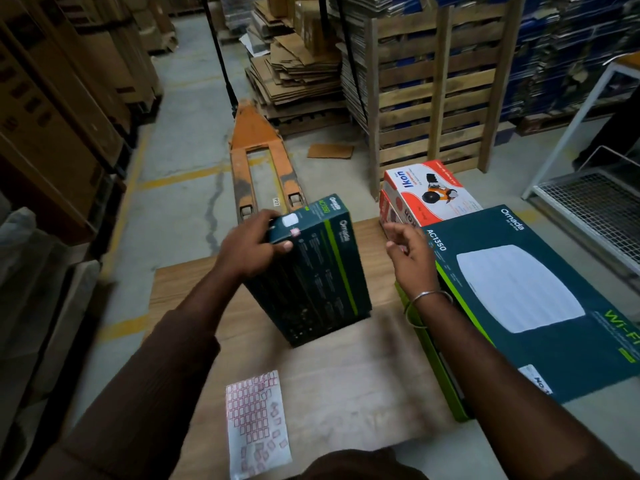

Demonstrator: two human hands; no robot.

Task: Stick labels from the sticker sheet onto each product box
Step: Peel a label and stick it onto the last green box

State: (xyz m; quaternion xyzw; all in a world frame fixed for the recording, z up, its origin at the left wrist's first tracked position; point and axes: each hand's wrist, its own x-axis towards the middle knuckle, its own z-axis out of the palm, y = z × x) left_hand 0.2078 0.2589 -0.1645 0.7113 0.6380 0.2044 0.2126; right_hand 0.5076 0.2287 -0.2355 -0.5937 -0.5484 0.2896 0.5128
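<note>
My left hand (251, 245) grips the top left corner of a dark teal Omada box (322, 271), which stands tilted on its lower edge on the wooden table (346, 382). A small red-bordered label (296, 232) is stuck near that corner, beside my thumb. My right hand (410, 252) hovers with relaxed fingers, holding nothing, between this box and a larger Omada box (519, 299) lying flat on the right. The sticker sheet (256, 422), with several red-bordered labels, lies flat near the table's front edge.
Two white and orange Ikon boxes (429, 194) sit behind the flat Omada box. An orange pallet jack (256, 161) stands on the floor beyond the table. Wooden crates, flattened cardboard stacks and a white wire rack (595, 199) surround the area.
</note>
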